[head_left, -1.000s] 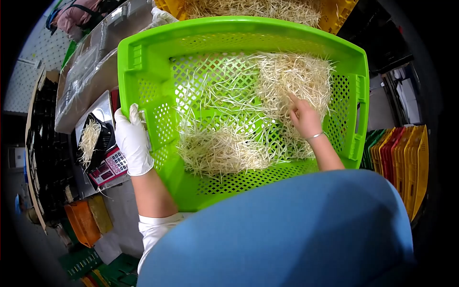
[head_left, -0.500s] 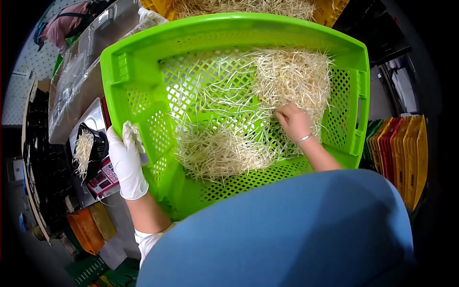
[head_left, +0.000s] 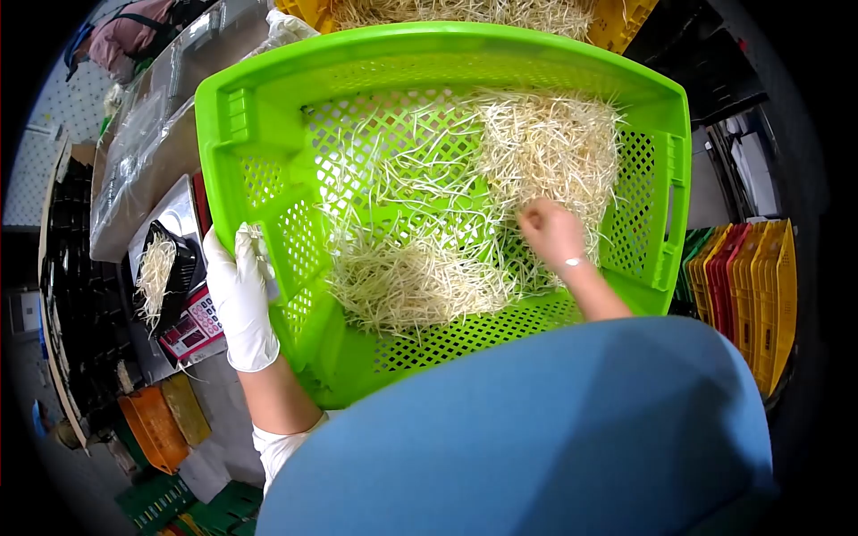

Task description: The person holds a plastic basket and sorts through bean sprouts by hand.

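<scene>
A bright green plastic crate with a perforated bottom fills the middle of the head view. Two heaps of pale bean sprouts lie in it: a thick right heap and a front left heap, with loose strands between them. My left hand, in a white glove, grips the crate's left edge. Inside the crate, my bare right hand has curled fingers at the lower edge of the right heap. Whatever is within those fingers is hidden.
Left of the crate, a black tray of sprouts sits on a scale with a red keypad. Yellow and red crates are stacked at right. More sprouts fill a yellow crate behind. Another person bends over at upper left.
The view has shifted slightly, so the crate's left side appears a little further right. My right hand stays by the right heap, its fingers slightly more curled. My left hand keeps its grip.
</scene>
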The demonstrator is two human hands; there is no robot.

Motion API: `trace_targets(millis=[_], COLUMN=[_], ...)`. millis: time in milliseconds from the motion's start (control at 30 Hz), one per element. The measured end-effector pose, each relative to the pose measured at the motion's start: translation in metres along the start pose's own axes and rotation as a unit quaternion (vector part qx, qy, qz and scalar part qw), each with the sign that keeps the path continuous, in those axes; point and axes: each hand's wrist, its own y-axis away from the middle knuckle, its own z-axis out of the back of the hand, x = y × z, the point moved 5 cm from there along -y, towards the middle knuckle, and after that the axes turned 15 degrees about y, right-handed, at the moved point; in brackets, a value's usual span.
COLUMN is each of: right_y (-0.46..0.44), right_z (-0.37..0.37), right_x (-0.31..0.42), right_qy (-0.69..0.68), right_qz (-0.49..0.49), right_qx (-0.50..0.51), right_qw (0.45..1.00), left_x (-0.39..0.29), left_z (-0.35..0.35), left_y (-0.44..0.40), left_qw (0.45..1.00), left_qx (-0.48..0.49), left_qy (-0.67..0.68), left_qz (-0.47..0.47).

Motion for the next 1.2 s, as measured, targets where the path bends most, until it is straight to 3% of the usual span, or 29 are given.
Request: trace_targets(millis=[100,133,167,200,233,267,300,333,400,433,467,533,567,600,633,700,733,767,800,833,867,900,967,1033,1100,1200], right_y=[0.044,0.09,0.117,0.147,0.173,0.182,0.187,0.183,0.165,0.144,0.12,0.067,0.052,0.041,0.033,0.024,0.023,0.029,0.043,0.068,0.088,0.1,0.082,0.036,-0.008,0.01], right_z=[0.088,0.125,0.14,0.153,0.146,0.143,0.143,0.14,0.142,0.144,0.133,0.102,0.082,0.063,0.033,-0.009,-0.029,-0.044,-0.059,-0.085,-0.047,-0.034,-0.005,0.007,0.005,-0.026], right_x=[-0.034,-0.112,-0.154,-0.203,-0.271,-0.261,-0.251,-0.25,-0.226,-0.194,-0.169,-0.088,-0.046,-0.004,0.019,0.059,0.071,0.082,0.096,0.101,0.124,0.122,0.117,0.091,0.055,0.046], right_qy=[-0.114,-0.144,-0.199,-0.135,-0.107,0.104,0.311,0.31,0.177,0.133,-0.016,-0.067,-0.08,-0.036,0.004,0.085,0.11,0.087,0.057,-0.068,-0.026,-0.105,-0.057,-0.015,0.149,0.209], right_qz=[-0.059,-0.179,-0.179,-0.232,-0.262,-0.338,-0.385,-0.381,-0.338,-0.25,-0.192,-0.073,-0.071,0.01,0.186,0.188,0.219,0.246,0.291,0.336,0.393,0.399,0.308,0.184,0.157,0.233], right_qx=[-0.064,-0.162,-0.254,-0.305,-0.289,-0.123,0.048,0.047,-0.039,-0.104,-0.14,-0.072,0.026,0.088,0.057,0.12,0.09,0.105,0.202,0.205,0.272,0.328,0.375,0.258,-0.055,-0.035], right_qw=[0.99,0.96,0.929,0.914,0.915,0.927,0.867,0.87,0.924,0.953,0.971,0.992,0.994,0.995,0.981,0.971,0.965,0.96,0.933,0.917,0.878,0.85,0.873,0.948,0.975,0.949], left_x=[0.007,0.006,0.004,0.001,0.0,-0.004,-0.008,-0.003,0.003,0.004,0.002,0.002,0.002,0.001,0.001,-0.003,-0.005,-0.005,-0.002,0.0,-0.001,-0.012,-0.014,-0.015,-0.017,-0.003], left_z=[0.0,0.001,0.003,0.001,0.0,-0.002,-0.004,-0.002,0.001,0.001,0.0,-0.001,-0.001,-0.001,-0.001,-0.002,-0.002,-0.003,-0.001,0.001,0.0,-0.006,-0.009,-0.011,-0.013,-0.002], left_y=[-0.001,-0.002,-0.003,-0.001,-0.001,0.002,0.003,0.0,-0.003,-0.003,-0.003,-0.003,-0.003,-0.002,-0.001,0.0,0.001,0.003,0.003,0.001,0.001,0.008,0.008,0.009,0.011,0.003], left_qw=[1.0,0.998,0.992,0.993,0.992,0.993,0.994,0.995,0.994,0.992,0.992,0.994,0.995,0.996,0.994,0.991,0.991,0.991,0.992,0.988,0.982,0.993,0.996,0.995,0.998,0.993], left_qx=[0.007,0.004,0.0,-0.006,-0.011,-0.01,-0.008,-0.001,-0.001,0.002,0.003,0.002,-0.003,-0.003,-0.009,-0.014,-0.015,-0.015,-0.014,-0.021,-0.027,-0.037,-0.028,-0.011,-0.023,-0.03], left_qy=[0.004,-0.047,-0.099,-0.095,-0.107,-0.109,-0.107,-0.103,-0.111,-0.12,-0.123,-0.103,-0.084,-0.083,-0.109,-0.133,-0.13,-0.128,-0.126,-0.145,-0.163,-0.111,-0.074,-0.1,-0.048,-0.107], left_qz=[-0.004,-0.039,-0.072,-0.063,-0.064,-0.047,-0.031,-0.007,-0.021,-0.034,-0.032,-0.038,-0.043,-0.043,-0.03,-0.018,-0.021,-0.024,-0.024,-0.057,-0.09,-0.019,-0.037,-0.006,0.021,-0.048])
